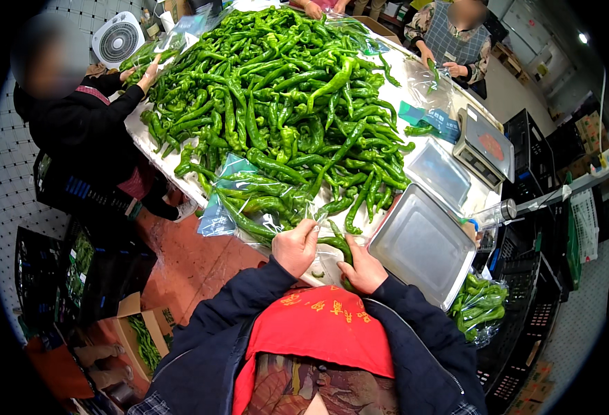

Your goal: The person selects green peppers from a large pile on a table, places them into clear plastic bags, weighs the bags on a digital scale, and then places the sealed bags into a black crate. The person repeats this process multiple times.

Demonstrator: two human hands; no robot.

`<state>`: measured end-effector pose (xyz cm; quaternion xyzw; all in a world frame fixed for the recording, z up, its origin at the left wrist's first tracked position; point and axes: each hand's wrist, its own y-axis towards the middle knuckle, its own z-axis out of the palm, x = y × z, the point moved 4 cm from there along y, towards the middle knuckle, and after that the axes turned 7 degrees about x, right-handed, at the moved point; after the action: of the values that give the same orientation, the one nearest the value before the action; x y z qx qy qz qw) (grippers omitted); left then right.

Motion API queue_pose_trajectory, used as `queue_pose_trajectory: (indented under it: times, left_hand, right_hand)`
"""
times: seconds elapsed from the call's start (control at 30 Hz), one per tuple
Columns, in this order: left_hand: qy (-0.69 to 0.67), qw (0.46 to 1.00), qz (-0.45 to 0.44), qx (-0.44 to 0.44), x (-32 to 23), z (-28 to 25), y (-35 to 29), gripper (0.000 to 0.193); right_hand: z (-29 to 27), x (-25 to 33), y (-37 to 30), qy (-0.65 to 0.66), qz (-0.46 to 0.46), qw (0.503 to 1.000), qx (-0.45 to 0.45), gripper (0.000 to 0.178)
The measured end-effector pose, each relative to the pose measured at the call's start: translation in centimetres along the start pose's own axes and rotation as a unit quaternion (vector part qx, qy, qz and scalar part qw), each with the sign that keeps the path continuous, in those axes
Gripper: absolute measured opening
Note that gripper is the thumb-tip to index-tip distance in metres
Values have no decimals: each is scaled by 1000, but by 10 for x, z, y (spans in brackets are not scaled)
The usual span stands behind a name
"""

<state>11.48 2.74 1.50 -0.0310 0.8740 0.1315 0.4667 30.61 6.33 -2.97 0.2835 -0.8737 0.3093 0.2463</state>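
Just below the frame's centre, the left hand pinches the edge of a clear bag (peppers inside), the right hand closes its fingers round a green pepper, and a pepper heap fills the upper middle.

Blurring is masking the left co-worker and the far-right co-worker at face level; the upper edge is cutting off another person. Heaped green peppers are hiding much of the counter; the right hand is partly covering one.
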Motion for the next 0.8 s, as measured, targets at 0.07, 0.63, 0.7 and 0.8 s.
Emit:
queue_pose_trajectory:
  times: [0.07,0.63,0.7,0.8]
  left_hand:
    - [55,998,21,26,-6,3,-3,12]
    - [142,986,91,15,-16,18,-8,12]
    - [143,985,102,-2,-19,17,-6,15]
    - [136,988,78,7,-20,15,-4,16]
  right_hand:
    - [3,9,-2,-29,20,999,17,72]
    - [21,21,23,-13,-68,997,-31,59]
    - [19,27,29,8,-92,995,-39,59]
    - [8,26,40,-3,-58,997,-45,63]
